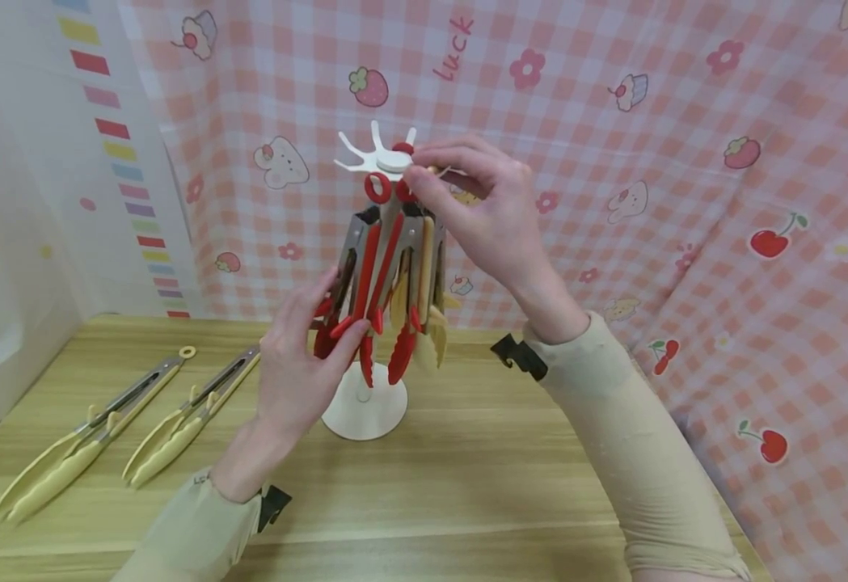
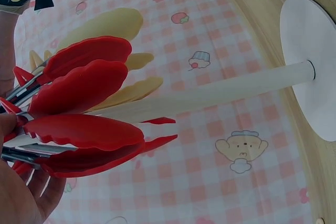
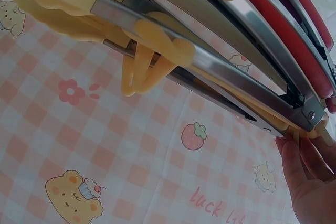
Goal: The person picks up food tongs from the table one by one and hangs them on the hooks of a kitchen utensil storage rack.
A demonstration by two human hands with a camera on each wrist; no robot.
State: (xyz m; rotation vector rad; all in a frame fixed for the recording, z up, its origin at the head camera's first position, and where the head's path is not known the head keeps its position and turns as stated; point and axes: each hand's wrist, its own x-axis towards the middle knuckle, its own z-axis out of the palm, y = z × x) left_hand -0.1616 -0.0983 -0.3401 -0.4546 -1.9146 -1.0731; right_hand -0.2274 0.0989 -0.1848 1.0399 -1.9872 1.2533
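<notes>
A white rack (image 1: 392, 162) with curved hooks on top stands on a round base (image 1: 383, 416). Several red tongs (image 1: 367, 279) and yellow tongs (image 1: 427, 263) hang around its pole. My left hand (image 1: 296, 360) grips one pair of red tongs low down, thumb in front and fingers behind. The left wrist view shows its red scalloped heads (image 2: 84, 132). Up at the hooks, my right hand (image 1: 499, 202) pinches the ring end of yellow tongs (image 3: 231, 80), best seen in the right wrist view. Its fingertips (image 3: 291, 163) partly cover the hook there.
Two pairs of yellow tongs, a longer one (image 1: 67, 477) and a shorter one (image 1: 176, 432), lie on the wooden table (image 1: 482, 485) at the left. A pink checked curtain (image 1: 613, 242) hangs close behind the rack. A white dotted cloth (image 1: 16, 242) hangs at the left.
</notes>
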